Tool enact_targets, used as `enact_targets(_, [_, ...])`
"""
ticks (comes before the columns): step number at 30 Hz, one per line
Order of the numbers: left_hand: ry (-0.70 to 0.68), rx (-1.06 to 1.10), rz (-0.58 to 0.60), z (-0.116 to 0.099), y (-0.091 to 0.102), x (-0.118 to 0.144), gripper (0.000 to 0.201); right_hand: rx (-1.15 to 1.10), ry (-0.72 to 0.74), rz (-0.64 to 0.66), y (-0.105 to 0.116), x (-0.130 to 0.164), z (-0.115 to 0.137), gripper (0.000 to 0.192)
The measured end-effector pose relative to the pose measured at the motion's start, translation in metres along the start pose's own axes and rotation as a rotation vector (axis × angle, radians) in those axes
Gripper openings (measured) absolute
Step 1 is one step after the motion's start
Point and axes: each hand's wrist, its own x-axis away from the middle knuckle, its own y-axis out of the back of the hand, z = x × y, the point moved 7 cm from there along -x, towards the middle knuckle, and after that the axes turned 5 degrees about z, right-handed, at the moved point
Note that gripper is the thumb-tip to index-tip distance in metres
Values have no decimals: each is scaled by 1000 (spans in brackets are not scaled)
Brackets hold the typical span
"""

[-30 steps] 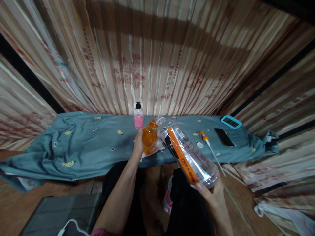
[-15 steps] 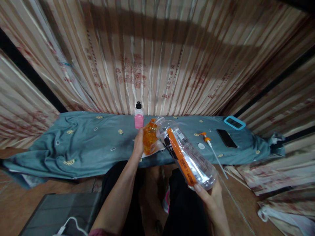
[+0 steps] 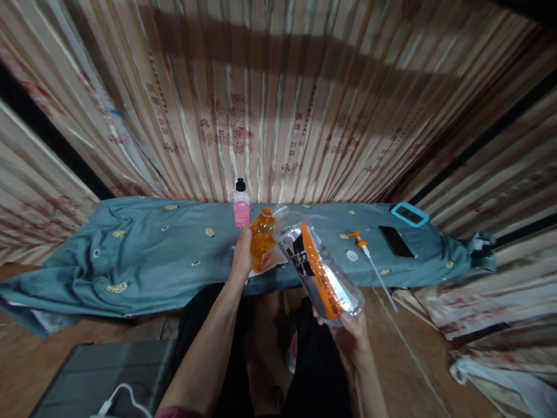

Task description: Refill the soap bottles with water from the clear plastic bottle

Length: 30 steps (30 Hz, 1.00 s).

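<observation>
Your left hand (image 3: pixel 243 253) grips the amber bottle (image 3: pixel 262 248) over the tabletop (image 3: pixel 161 255); your right hand (image 3: pixel 348 330) clasps the clear bottle (image 3: pixel 322 271) by its base, right of the amber bottle, long axis slanting toward that one's mouth, neck just beside it, contact unclear.

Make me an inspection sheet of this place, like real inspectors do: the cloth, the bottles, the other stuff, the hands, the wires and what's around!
Surface: teal cloth with pineapple prints, wrinkled at the left end.
Things in hand: orange bottle, roughly upright; clear bottle, tilted, its mouth at the orange bottle's mouth.
Clutter: pink-labelled bottle, orange pump, white disc, dark phone, blue-framed display.
Hands: left hand grips the orange bottle; right hand holds the clear bottle near its base.
Cables: white cable over a grey box.
Surroundings: printed curtains, tan floor.
</observation>
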Motion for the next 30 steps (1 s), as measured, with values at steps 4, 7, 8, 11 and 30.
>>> enact_targets(4, [-25, -46, 16, -8, -3, 4, 65, -181, -60, 7, -5, -7, -8, 46])
enact_targets(7, [-71, -127, 32, -16, -5, 6, 63, -294, -94, 10, -10, -12, -14, 44])
enact_targets(8, [-86, -148, 40, -18, -5, 7, 63, -328, -102, 7, -12, -13, -15, 42])
enact_targets(11, [-124, -188, 61, -21, -8, 10, 63, -414, -123, 3, -17, -17, -20, 38])
enact_targets(30, [-87, -236, 112, -35, -22, 116, 87, -592, -326, 166, -26, -13, -76, 59])
